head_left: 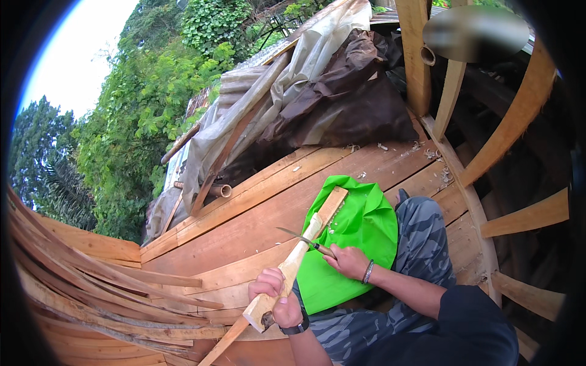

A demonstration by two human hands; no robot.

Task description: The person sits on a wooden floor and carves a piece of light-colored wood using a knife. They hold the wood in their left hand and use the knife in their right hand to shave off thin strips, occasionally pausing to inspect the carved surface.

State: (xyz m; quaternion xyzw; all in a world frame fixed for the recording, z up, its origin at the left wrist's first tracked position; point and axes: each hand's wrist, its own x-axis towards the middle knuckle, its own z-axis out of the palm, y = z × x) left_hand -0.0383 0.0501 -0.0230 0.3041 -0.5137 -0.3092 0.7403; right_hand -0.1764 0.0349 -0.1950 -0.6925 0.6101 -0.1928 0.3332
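Just below the middle of the frame, the left hand (pixel 284 310) has its grip wrapped around the thick lower end of a pale, freshly carved wooden piece (pixel 293 259), which slants from lower left to upper right. The grip of the right hand (pixel 351 263) is closed about the handle of a knife with a slim, curved metal blade (pixel 314 245), and the blade crosses over the narrower part of the wood. Beyond the wood's upper end shows a flat brown wooden strip (pixel 332 204); whether the two are joined, I cannot tell. A bright green cloth (pixel 363 244) spreads over the lap, beside grey camouflage trousers (pixel 421 226) right of centre. Pale curled wood shavings (pixel 445 174) lie on the reddish-brown plank floor (pixel 244 235) in the upper right. Long, bent wooden strips (pixel 122 290) fan across the lower left, and a crumpled dark brown tarpaulin (pixel 342 104) fills the upper centre.
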